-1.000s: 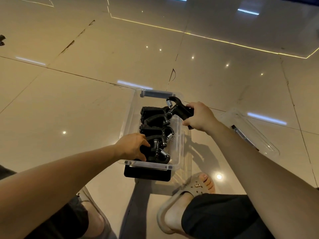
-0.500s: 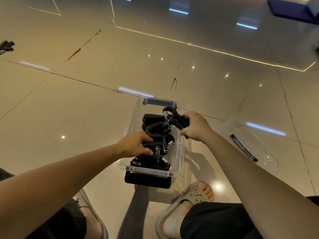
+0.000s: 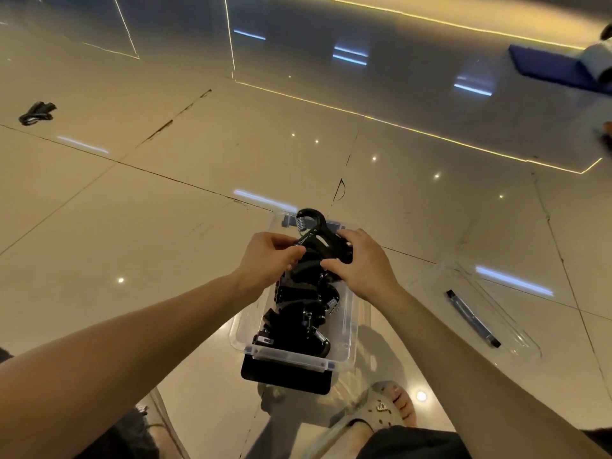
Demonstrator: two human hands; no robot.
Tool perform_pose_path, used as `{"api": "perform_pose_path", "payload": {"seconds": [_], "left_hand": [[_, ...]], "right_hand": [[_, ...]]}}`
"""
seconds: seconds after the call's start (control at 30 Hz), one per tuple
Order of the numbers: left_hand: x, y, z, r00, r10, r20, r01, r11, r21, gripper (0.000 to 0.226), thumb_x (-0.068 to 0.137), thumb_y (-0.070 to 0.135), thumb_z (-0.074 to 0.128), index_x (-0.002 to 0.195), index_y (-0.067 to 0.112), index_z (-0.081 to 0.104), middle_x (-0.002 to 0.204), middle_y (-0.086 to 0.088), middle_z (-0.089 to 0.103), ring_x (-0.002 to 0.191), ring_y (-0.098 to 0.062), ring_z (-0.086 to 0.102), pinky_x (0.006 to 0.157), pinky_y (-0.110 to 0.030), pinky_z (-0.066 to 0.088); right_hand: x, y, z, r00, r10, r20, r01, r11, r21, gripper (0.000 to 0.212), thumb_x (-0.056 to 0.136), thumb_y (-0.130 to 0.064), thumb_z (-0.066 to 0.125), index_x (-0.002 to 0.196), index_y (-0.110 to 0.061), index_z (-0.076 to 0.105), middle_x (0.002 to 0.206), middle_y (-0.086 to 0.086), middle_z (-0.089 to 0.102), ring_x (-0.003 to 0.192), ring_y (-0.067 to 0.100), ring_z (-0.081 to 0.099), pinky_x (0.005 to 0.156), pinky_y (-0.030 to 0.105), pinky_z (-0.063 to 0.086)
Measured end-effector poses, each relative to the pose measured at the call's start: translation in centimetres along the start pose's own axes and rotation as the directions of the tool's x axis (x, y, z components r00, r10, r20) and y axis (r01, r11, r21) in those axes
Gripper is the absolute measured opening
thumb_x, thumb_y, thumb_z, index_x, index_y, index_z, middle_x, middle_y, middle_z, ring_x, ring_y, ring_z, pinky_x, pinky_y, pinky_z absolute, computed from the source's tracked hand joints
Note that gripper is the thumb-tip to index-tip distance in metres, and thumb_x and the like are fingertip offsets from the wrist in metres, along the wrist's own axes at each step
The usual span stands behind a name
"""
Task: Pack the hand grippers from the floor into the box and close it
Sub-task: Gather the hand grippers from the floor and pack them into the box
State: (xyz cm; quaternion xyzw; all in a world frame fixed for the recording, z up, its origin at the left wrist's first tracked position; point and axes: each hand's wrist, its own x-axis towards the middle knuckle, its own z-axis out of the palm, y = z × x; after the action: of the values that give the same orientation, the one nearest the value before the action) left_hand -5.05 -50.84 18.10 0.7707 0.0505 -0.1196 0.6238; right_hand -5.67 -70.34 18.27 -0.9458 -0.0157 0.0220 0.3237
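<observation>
A clear plastic box (image 3: 347,329) stands open on the tiled floor in front of me, with several black hand grippers (image 3: 294,323) piled inside. Over its far end I hold one black hand gripper (image 3: 319,238) upright, its spring and loop pointing away from me. My left hand (image 3: 268,260) pinches its left handle with thumb and fingers. My right hand (image 3: 361,263) grips its right handle from above. Another black hand gripper (image 3: 36,112) lies alone on the floor at the far left. The clear lid (image 3: 477,313) lies to the right of the box.
My sandalled foot (image 3: 374,415) is planted just behind the box at the lower right, and my other foot (image 3: 152,425) is at the lower left. A blue mat (image 3: 556,69) lies far off at the upper right. Glossy floor tiles surround the box.
My left hand left the pile in the box and came up to the hand gripper that my right hand holds. That gripper moved toward the middle of the box's far end. The view tilted up.
</observation>
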Motion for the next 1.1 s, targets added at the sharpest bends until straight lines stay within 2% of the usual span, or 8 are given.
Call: {"api": "perform_pose_path", "payload": {"seconds": [0.2,0.33,0.5,0.7,0.8,0.9,1.03,1.1], "left_hand": [[0.4,2.9,-1.1,0.973,0.221,0.062,-0.229,0.948,0.220,0.009,0.085,0.020,0.076,0.092,0.025,0.080,0.072,0.005,0.074,0.064,-0.004,0.065,0.060,-0.010,0.045],[0.1,3.9,-1.2,0.914,0.384,0.131,-0.403,0.815,0.417,0.022,0.084,0.022,0.078,0.105,0.027,0.078,0.079,0.011,0.073,0.073,-0.006,0.067,0.068,-0.014,0.050],[0.2,4.1,-1.3,0.852,0.485,0.198,-0.510,0.683,0.522,0.028,0.083,0.019,0.081,0.110,0.024,0.076,0.090,0.013,0.065,0.082,-0.003,0.062,0.074,-0.015,0.048],[-0.2,3.5,-0.7,0.817,0.516,0.256,-0.562,0.615,0.554,0.028,0.081,0.018,0.081,0.108,0.022,0.074,0.095,0.015,0.061,0.084,0.000,0.059,0.071,-0.009,0.041],[-0.1,3.1,-0.6,0.805,0.506,0.308,-0.586,0.601,0.544,0.032,0.081,0.023,0.082,0.111,0.025,0.070,0.101,0.022,0.056,0.089,-0.002,0.058,0.076,-0.012,0.043],[0.8,3.1,-1.3,0.792,0.496,0.356,-0.595,0.492,0.636,0.052,0.077,0.042,0.082,0.124,0.026,0.065,0.114,0.013,0.056,0.104,-0.007,0.050,0.091,-0.025,0.043],[2.5,3.2,-2.5,0.835,0.402,0.375,-0.537,0.448,0.715,0.087,0.073,0.055,0.081,0.149,0.031,0.045,0.152,0.006,0.041,0.140,-0.016,0.031,0.114,-0.040,0.026],[3.2,3.2,-2.9,0.843,0.365,0.395,-0.530,0.439,0.725,0.094,0.073,0.054,0.081,0.153,0.031,0.038,0.157,0.006,0.037,0.145,-0.016,0.026,0.117,-0.040,0.021]], "right_hand": [[1.7,-1.1,-3.2,0.980,0.080,-0.179,-0.042,0.977,0.207,0.043,0.092,-0.048,0.068,0.124,-0.019,0.068,0.113,-0.006,0.064,0.095,0.012,0.063,0.083,0.028,0.050],[2.1,-1.9,-4.1,0.959,0.238,-0.154,-0.165,0.911,0.378,0.052,0.098,-0.050,0.056,0.093,-0.001,0.073,0.083,0.011,0.074,0.066,0.020,0.073,0.074,0.049,0.061],[1.8,-1.8,-4.5,0.932,0.359,-0.047,-0.276,0.791,0.546,0.056,0.089,-0.043,0.074,0.085,0.012,0.068,0.085,0.028,0.072,0.061,0.033,0.073,0.072,0.055,0.062],[1.4,-1.8,-4.8,0.917,0.390,0.086,-0.347,0.671,0.656,0.004,0.086,0.004,0.072,0.089,0.001,0.072,0.096,0.023,0.070,0.073,0.026,0.070,0.071,0.038,0.064],[1.3,-1.3,-4.7,0.912,0.407,0.047,-0.335,0.677,0.655,0.020,0.085,0.014,0.065,0.093,-0.003,0.071,0.099,0.015,0.068,0.085,0.025,0.069,0.073,0.035,0.063],[1.4,-0.7,-4.6,0.927,0.375,0.002,-0.292,0.718,0.631,0.026,0.084,0.012,0.066,0.104,-0.004,0.071,0.098,0.009,0.069,0.093,0.023,0.069,0.083,0.036,0.061],[1.3,-0.2,-4.7,0.956,0.293,0.013,-0.237,0.745,0.624,0.027,0.086,0.014,0.064,0.098,-0.009,0.070,0.095,0.009,0.074,0.086,0.018,0.072,0.077,0.026,0.060],[1.1,0.0,-4.5,0.966,0.255,0.043,-0.224,0.743,0.631,0.028,0.086,0.017,0.062,0.101,-0.005,0.070,0.094,0.012,0.075,0.083,0.017,0.073,0.074,0.024,0.061]]}}
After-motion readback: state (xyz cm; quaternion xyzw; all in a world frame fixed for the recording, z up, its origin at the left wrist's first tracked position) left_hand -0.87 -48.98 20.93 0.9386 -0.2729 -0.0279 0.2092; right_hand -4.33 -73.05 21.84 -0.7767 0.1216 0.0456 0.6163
